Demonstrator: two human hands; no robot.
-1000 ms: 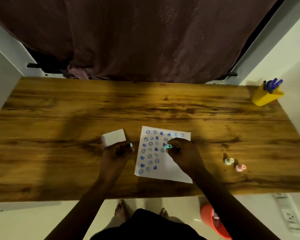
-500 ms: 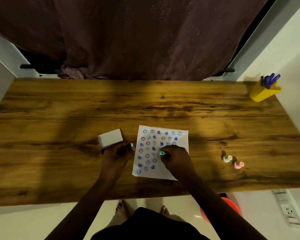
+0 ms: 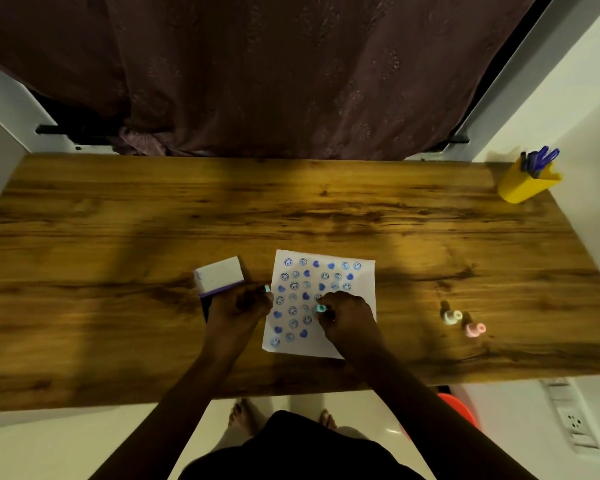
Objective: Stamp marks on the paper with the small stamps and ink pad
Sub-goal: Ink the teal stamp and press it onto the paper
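A: Right hand (image 3: 349,315) is down on the paper (image 3: 359,282), fingers pinched tight around a small teal stamp (image 3: 321,308). The stamp's tip sits among the printed marks, about the middle of the sheet.

B: And the sheet itself?

A: Flat on the wooden table (image 3: 118,220), near the front edge, a touch tilted. The left half is thick with blue marks (image 3: 293,297), smiley faces and hearts in rough columns; the lower right corner is bare where I can see it, and the wrist covers part of it.

B: What about the left hand (image 3: 238,306)?

A: Just beside the paper's left edge, resting on the table. It's curled closed around something small with a teal end (image 3: 266,288) poking out by the fingertips. Looks like another stamp or its cap, but I can't tell which from here.

B: Ink pad?

A: The white box with a purple edge (image 3: 219,275), lying just beyond the left hand and touching or nearly touching its knuckles. Whether it's open I can't make out; the light is dim.

B: Anything else on the table?

A: Two more small stamps well off to the right, a pale green one (image 3: 451,317) and a pink one (image 3: 474,329), both lying close together. Far right corner, a yellow pen holder (image 3: 525,183) with blue pens (image 3: 541,161) sticking out. Dark curtain (image 3: 291,71) hangs behind the table.
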